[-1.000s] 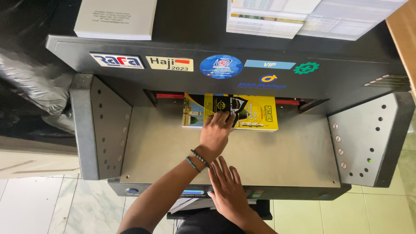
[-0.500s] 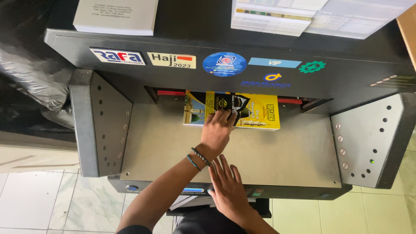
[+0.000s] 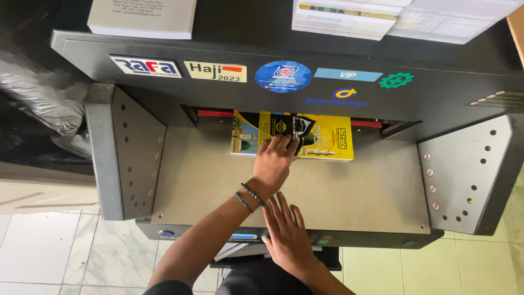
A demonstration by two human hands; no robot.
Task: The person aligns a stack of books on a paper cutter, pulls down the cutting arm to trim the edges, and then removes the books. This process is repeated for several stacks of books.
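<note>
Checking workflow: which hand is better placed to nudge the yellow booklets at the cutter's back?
Left. The left hand lies on the yellow booklets; the right hand rests flat at the cutter bed's front edge, away from them.

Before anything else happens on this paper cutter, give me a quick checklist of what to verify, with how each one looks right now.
1. Yellow booklets pushed back under the dark slot: ok, their far edge lies beneath it.
2. Left hand holding the booklets flat: ok, fingers press on the cover.
3. Left hand away from the slot: not ok, fingertips lie just in front of it.
4. Right hand off the bed: not ok, it rests on the front edge of the metal bed.
5. Booklets square to the back: cannot tell.
</note>
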